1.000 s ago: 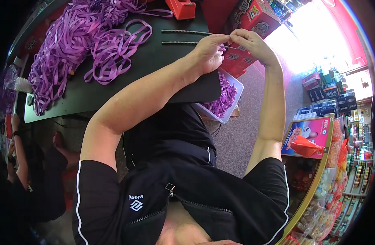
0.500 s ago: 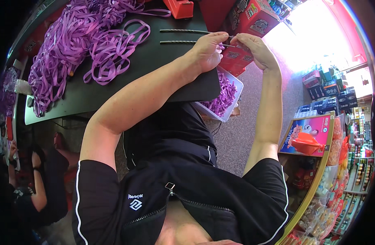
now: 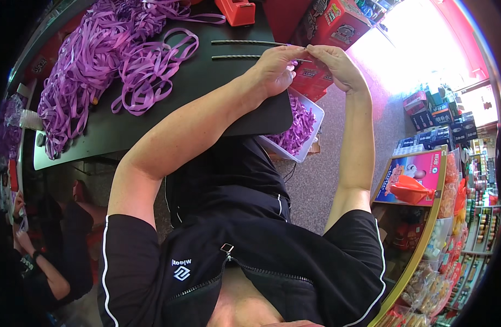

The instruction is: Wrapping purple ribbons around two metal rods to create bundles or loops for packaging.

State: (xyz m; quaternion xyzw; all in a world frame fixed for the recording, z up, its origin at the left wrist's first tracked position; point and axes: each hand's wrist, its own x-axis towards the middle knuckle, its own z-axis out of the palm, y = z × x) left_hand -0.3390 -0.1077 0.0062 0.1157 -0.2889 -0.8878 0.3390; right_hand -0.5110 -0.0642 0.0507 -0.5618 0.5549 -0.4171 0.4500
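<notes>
Two thin twisted metal rods, an upper rod [image 3: 244, 42] and a lower rod [image 3: 237, 56], extend side by side over the dark table. Their right ends reach my hands at the table's right end. My left hand [image 3: 276, 68] is closed near the rods, with a bit of purple ribbon [image 3: 294, 63] showing at its fingers. Fingertips of my right hand [image 3: 337, 64] are pinched together and meet my left thumb and forefinger. What lies between those tips is too small to make out. A large tangled heap of purple ribbon [image 3: 98, 60] covers the table's left part.
Below my hands, a white plastic bin [image 3: 318, 117] holds cut purple strips [image 3: 297, 131]. A red tape dispenser [image 3: 237, 12] sits at the table's far side. Red cartons [image 3: 337, 24] stand beyond. At right is a goods-filled display counter [image 3: 425, 218]. Another person [image 3: 49, 267] sits at lower left.
My right hand has moved slightly left, so its fingertips now meet those of my left hand. The other person's arms at lower left have shifted.
</notes>
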